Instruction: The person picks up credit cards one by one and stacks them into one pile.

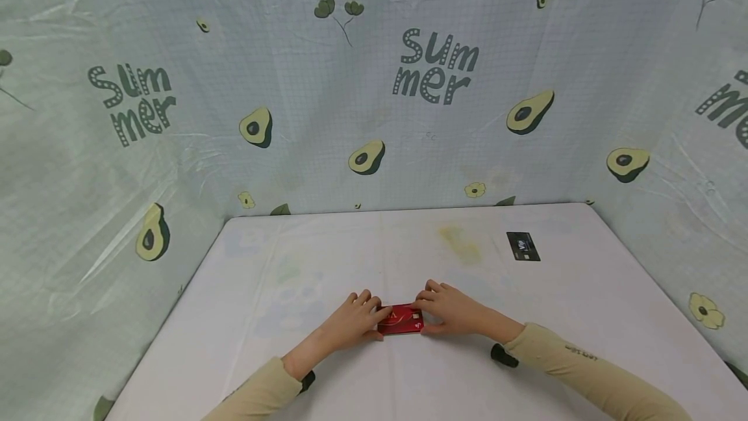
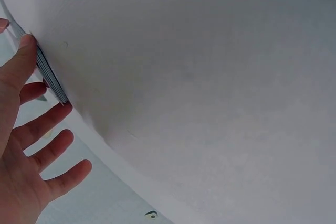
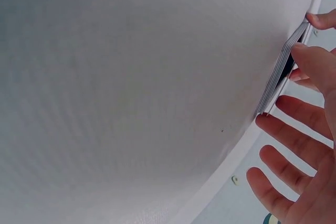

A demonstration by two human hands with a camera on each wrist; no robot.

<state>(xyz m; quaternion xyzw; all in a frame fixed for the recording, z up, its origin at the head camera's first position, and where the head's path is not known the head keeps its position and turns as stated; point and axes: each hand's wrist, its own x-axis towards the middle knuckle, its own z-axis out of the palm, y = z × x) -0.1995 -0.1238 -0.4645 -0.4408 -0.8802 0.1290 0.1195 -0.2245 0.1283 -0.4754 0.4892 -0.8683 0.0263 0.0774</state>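
Observation:
A small stack of cards (image 1: pixel 400 322) with a red bank card on top lies on the white table between both hands. The left hand (image 1: pixel 354 321) grips its left end, thumb at the near edge and fingers at the far side. At the right end, the right hand (image 1: pixel 451 310) pinches it in the same manner. Both wrist views show the layered edges of the stack (image 2: pixel 51 77), (image 3: pixel 274 80), with thumb and fingertips against it and the other fingers spread. A black VIP card (image 1: pixel 523 246) lies apart, toward the back right.
The white table (image 1: pixel 327 245) reaches back to a hanging sheet (image 1: pixel 304 83) printed with avocados and lettering, which also encloses the left and right sides. Black straps or devices (image 1: pixel 504 355) sit beneath the wrists, near the beige sleeves (image 1: pixel 584 369).

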